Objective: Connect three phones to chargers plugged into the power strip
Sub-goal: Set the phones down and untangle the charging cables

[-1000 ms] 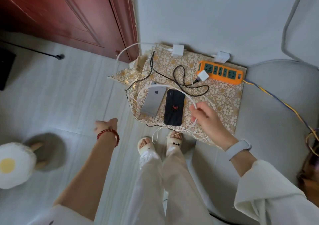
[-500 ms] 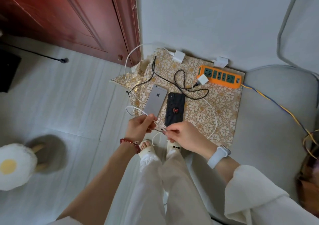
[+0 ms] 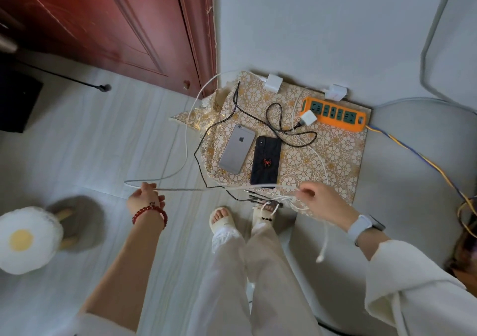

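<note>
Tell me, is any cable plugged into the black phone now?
No. The black phone lies face down on the patterned cloth beside the silver phone, with no cable in it.

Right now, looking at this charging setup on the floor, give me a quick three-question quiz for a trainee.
1. True or false: the silver phone and the black phone lie side by side on the patterned mat.
2. How many chargers are plugged into the orange power strip? A) none B) one C) three
3. Fill in: the left hand and right hand stretch a ____ cable between them.

Key: 1 true. 2 B: only one white charger sits in the strip; two other chargers lie loose by the wall. 3 white.
</note>
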`<state>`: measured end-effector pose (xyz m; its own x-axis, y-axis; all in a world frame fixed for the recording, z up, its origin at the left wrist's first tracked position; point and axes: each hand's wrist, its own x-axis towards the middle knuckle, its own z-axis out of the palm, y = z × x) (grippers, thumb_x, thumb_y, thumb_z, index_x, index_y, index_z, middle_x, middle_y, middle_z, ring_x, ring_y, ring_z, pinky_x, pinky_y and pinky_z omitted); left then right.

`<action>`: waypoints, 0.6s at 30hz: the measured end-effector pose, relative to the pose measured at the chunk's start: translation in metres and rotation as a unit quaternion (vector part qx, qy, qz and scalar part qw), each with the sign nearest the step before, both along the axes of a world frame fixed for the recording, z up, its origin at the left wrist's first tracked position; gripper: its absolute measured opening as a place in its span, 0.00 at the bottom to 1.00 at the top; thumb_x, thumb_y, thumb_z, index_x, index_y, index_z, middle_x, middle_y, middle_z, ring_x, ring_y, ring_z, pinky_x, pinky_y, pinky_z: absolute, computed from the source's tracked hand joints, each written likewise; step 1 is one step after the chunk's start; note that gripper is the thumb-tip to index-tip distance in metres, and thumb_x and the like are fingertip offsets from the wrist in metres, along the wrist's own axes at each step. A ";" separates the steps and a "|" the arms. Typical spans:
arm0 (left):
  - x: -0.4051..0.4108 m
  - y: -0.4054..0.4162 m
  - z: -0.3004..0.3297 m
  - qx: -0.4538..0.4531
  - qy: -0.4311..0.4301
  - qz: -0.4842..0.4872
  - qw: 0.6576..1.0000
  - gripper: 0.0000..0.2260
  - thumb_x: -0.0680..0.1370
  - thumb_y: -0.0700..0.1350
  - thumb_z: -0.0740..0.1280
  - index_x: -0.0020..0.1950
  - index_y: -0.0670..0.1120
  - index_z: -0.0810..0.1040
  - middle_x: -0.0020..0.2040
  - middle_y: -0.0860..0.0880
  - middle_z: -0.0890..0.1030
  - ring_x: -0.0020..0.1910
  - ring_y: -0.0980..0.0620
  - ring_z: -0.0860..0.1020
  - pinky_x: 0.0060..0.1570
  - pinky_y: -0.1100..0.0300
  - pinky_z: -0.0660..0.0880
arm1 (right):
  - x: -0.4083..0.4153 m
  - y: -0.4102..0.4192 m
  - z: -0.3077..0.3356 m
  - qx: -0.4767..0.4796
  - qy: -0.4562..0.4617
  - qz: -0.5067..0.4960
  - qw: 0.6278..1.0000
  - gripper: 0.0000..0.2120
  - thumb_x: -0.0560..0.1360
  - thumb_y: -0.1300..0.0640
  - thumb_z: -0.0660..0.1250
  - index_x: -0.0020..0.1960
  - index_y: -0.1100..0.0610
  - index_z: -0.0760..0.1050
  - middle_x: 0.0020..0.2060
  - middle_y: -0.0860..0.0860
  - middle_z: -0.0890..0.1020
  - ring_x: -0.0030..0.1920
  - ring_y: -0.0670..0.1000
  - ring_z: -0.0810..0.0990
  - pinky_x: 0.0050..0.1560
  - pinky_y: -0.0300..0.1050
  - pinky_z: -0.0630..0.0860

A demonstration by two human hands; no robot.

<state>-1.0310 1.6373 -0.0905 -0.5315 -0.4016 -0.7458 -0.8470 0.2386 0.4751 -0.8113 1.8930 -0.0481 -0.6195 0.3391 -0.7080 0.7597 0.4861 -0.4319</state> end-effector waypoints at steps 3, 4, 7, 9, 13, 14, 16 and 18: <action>0.011 -0.001 -0.008 -0.111 -0.122 -0.169 0.972 0.11 0.74 0.42 0.63 0.50 0.35 0.74 0.42 0.40 0.80 0.43 0.42 0.76 0.43 0.53 0.72 | -0.014 -0.003 0.010 -0.039 0.094 -0.062 0.993 0.18 0.76 0.56 0.63 0.28 0.49 0.68 0.23 0.45 0.67 0.24 0.42 0.63 0.28 0.37 0.59; 0.019 0.003 -0.008 -0.164 -0.118 -0.247 0.948 0.18 0.74 0.44 0.65 0.60 0.34 0.70 0.55 0.36 0.76 0.54 0.39 0.74 0.53 0.49 0.71 | -0.018 -0.007 0.013 -0.062 0.104 -0.060 0.991 0.17 0.76 0.56 0.63 0.29 0.46 0.70 0.21 0.45 0.68 0.22 0.42 0.62 0.27 0.35 0.58; 0.049 0.028 0.007 -0.079 0.135 -0.461 0.874 0.25 0.76 0.49 0.62 0.70 0.40 0.63 0.69 0.38 0.67 0.68 0.39 0.64 0.67 0.47 0.60 | -0.031 -0.024 0.013 -0.108 0.108 -0.037 0.988 0.07 0.76 0.55 0.64 0.45 0.50 0.82 0.20 0.45 0.71 0.19 0.42 0.63 0.21 0.32 0.57; 0.066 0.049 0.019 0.047 0.207 -0.576 0.789 0.22 0.76 0.52 0.57 0.67 0.43 0.69 0.64 0.43 0.74 0.65 0.46 0.69 0.67 0.48 0.61 | -0.039 -0.032 0.009 -0.109 0.114 -0.020 0.987 0.12 0.76 0.55 0.64 0.49 0.62 0.82 0.23 0.55 0.73 0.20 0.43 0.64 0.22 0.33 0.58; 0.075 0.067 0.031 0.139 0.225 -0.666 0.698 0.10 0.77 0.45 0.62 0.44 0.43 0.81 0.38 0.46 0.83 0.33 0.61 0.73 0.45 0.54 0.73 | -0.039 -0.033 0.006 -0.087 0.115 -0.019 0.989 0.11 0.75 0.55 0.64 0.46 0.62 0.81 0.30 0.59 0.79 0.24 0.41 0.69 0.27 0.34 0.63; 0.073 0.067 0.031 0.135 0.240 -0.660 0.699 0.09 0.77 0.43 0.62 0.41 0.42 0.80 0.36 0.46 0.82 0.31 0.57 0.73 0.39 0.56 0.73 | -0.036 -0.032 0.006 -0.078 0.109 -0.017 0.991 0.09 0.75 0.54 0.65 0.45 0.58 0.80 0.31 0.55 0.80 0.26 0.42 0.71 0.29 0.34 0.65; 0.071 0.062 0.029 0.104 0.268 -0.629 0.722 0.09 0.77 0.41 0.62 0.39 0.42 0.78 0.34 0.49 0.80 0.31 0.54 0.73 0.32 0.63 0.69 | -0.029 -0.029 0.004 -0.041 0.092 -0.001 0.995 0.07 0.75 0.52 0.64 0.42 0.54 0.78 0.33 0.51 0.80 0.31 0.50 0.76 0.33 0.43 0.69; 0.068 0.053 0.028 0.062 0.280 -0.570 0.770 0.09 0.77 0.38 0.62 0.37 0.43 0.77 0.28 0.56 0.74 0.26 0.60 0.69 0.27 0.72 0.62 | -0.024 -0.023 0.001 -0.021 0.081 0.006 0.997 0.09 0.75 0.52 0.64 0.36 0.50 0.74 0.32 0.50 0.79 0.31 0.53 0.74 0.33 0.46 0.68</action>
<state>-0.9629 1.6902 -0.0622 -0.7384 0.6189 -0.2676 0.2237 0.5992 0.7687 -0.8349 1.8700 -0.0472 -0.7301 0.3029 -0.6125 0.6730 0.4737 -0.5680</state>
